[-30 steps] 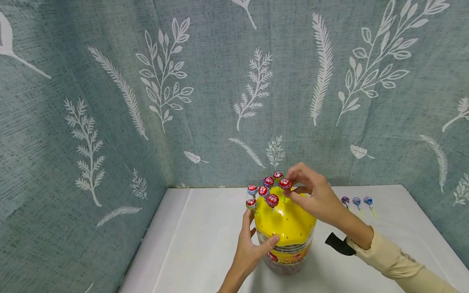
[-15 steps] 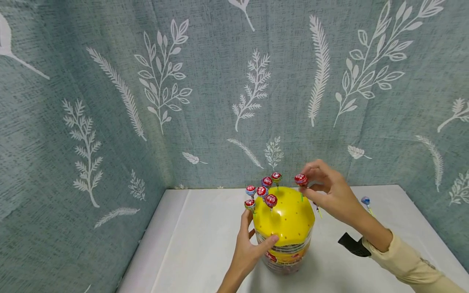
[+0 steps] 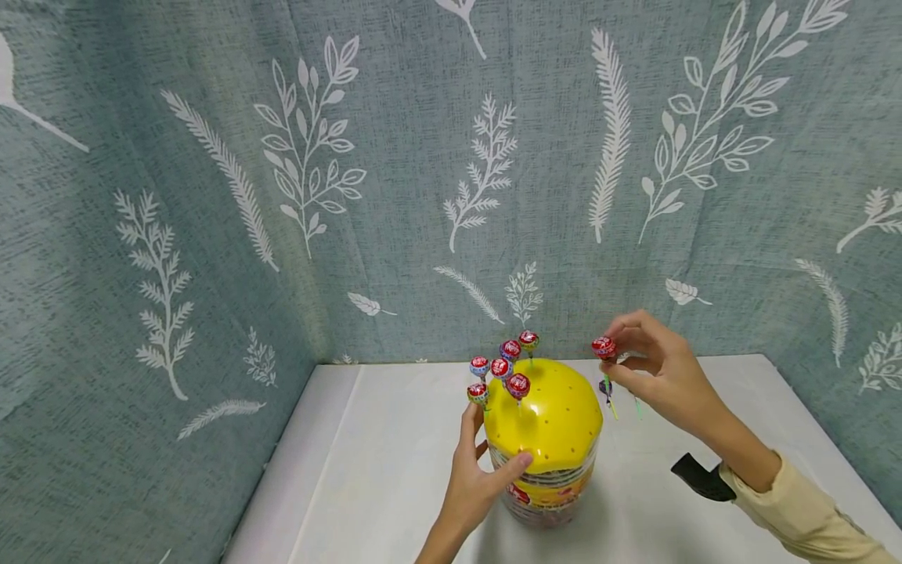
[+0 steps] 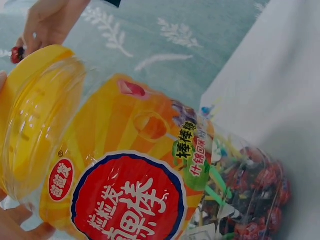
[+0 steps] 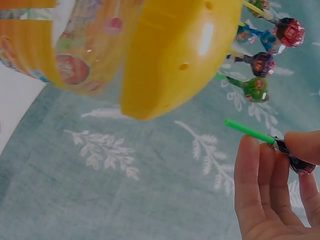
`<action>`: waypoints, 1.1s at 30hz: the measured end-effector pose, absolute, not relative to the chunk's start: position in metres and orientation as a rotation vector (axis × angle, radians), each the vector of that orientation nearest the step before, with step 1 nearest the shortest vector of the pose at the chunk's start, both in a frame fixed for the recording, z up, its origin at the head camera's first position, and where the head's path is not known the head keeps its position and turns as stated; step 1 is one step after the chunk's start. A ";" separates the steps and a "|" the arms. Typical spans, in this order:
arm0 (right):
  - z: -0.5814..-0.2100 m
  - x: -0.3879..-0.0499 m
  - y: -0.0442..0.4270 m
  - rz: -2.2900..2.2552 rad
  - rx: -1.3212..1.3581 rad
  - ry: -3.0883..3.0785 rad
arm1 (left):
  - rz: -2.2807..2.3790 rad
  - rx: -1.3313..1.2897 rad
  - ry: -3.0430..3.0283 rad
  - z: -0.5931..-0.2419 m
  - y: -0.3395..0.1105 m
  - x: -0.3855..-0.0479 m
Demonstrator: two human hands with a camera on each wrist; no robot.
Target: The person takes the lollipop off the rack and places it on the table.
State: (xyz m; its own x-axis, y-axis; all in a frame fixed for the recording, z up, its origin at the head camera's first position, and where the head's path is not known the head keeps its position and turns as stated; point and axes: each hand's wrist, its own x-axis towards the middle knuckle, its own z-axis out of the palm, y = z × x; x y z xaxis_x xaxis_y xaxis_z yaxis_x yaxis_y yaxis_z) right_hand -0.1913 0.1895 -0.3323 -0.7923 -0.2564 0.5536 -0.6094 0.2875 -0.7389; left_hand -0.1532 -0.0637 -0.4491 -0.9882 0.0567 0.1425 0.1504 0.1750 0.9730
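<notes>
My left hand (image 3: 479, 478) grips the side of a clear plastic jar (image 3: 546, 511), its thumb on the rim of the yellow domed lid (image 3: 557, 415). Small holes dot the lid. Several wrapped lollipops, among them a red one (image 3: 518, 385), stand upright on their sticks at the lid's left. Just right of the lid and above the table, my right hand (image 3: 662, 372) pinches a red-wrapped lollipop (image 3: 604, 348). In the right wrist view its green stick (image 5: 247, 131) points toward the lid, apart from it. The left wrist view shows wrapped lollipops (image 4: 255, 195) inside the jar.
A purple-wrapped lollipop (image 3: 606, 386) lies on the white table (image 3: 395, 454) right of the jar. Beside it shows another stick (image 3: 638, 407), its head hidden behind my right hand. A black piece (image 3: 703, 476) hangs at the right cuff. Leaf-patterned green cloth (image 3: 409, 196) stands behind the table.
My right hand has moved right with the red lollipop, from over the lid to past its right edge, covering some of the loose lollipops. The left hand stays on the jar.
</notes>
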 end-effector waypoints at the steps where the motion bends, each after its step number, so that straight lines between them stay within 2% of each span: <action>1: -0.334 -0.191 0.191 1.502 0.778 -2.241 | -1.957 -0.212 -2.350 -0.449 -0.064 -0.153; 33: -0.409 -0.203 0.210 1.621 0.430 -2.477 | -1.963 -0.234 -2.334 -0.451 -0.065 -0.153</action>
State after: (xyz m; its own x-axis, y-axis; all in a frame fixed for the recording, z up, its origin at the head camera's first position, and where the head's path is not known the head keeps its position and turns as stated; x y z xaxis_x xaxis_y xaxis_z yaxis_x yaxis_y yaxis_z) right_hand -0.2025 0.2096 -0.4093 -0.9476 -0.1554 0.2792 -0.3180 0.3751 -0.8707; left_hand -0.1533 -0.0651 -0.4508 -0.9848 0.0635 0.1615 0.1700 0.1660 0.9714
